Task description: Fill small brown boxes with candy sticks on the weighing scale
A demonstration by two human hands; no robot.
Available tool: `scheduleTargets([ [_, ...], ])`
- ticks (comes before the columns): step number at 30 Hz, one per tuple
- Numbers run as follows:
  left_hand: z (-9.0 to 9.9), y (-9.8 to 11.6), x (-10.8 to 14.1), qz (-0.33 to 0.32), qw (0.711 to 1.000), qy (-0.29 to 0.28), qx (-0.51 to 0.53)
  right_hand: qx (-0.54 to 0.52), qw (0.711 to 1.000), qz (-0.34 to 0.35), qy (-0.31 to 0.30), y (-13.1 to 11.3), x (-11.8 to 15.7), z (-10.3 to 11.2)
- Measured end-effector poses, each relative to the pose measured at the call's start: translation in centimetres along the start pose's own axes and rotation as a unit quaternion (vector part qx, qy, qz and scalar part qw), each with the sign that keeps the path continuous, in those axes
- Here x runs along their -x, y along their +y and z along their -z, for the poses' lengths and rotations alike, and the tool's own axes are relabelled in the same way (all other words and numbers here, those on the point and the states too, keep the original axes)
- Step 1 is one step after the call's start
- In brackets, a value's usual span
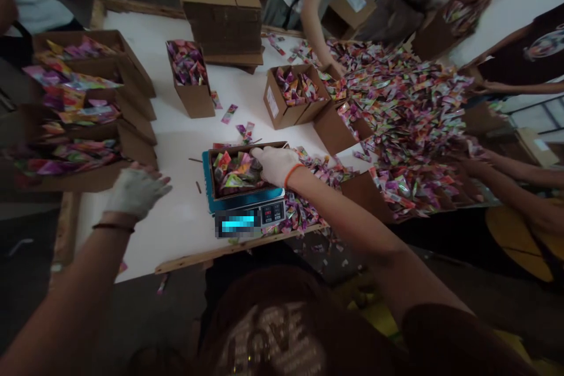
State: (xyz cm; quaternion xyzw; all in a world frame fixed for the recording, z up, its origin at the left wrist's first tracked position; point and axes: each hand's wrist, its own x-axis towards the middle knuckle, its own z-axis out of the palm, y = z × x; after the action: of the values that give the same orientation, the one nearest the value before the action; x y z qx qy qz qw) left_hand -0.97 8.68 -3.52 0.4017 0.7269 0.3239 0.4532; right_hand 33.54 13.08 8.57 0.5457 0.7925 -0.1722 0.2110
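Observation:
My left hand [137, 191], in a pale fingerless glove, is open with its fingers spread, beside the near end of a packet-filled cardboard box [138, 150] on the left. Whether it touches that box I cannot tell. My right hand [277, 165], gloved too and with an orange band at the wrist, reaches over the right end of a small open carton [247, 191]. Its fingers curl down among colourful small packets [233, 167]; what they grip is hidden. The carton sits on a digital scale [206, 185] with a blue-green platform and a lit, blurred display.
A large heap of packets [405, 100] covers the table's right side. Filled cartons [297, 111] stand behind the scale, another [194, 97] farther left. Stacked flattened cardboard [224, 29] is at the back. Co-workers' hands [337, 64] work around the heap. A wooden edge [194, 261] borders the table.

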Motion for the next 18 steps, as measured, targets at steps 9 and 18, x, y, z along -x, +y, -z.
scheduleTargets([
  [9,-5.4,-2.9,10.0,0.174,0.949,0.078,0.251,-0.246,0.953,0.034,0.175,6.6,5.8,-0.2],
  [18,-8.6,3.7,11.7,-0.206,0.958,0.156,0.127,-0.214,0.962,0.089,0.141,6.0,5.0,0.6],
])
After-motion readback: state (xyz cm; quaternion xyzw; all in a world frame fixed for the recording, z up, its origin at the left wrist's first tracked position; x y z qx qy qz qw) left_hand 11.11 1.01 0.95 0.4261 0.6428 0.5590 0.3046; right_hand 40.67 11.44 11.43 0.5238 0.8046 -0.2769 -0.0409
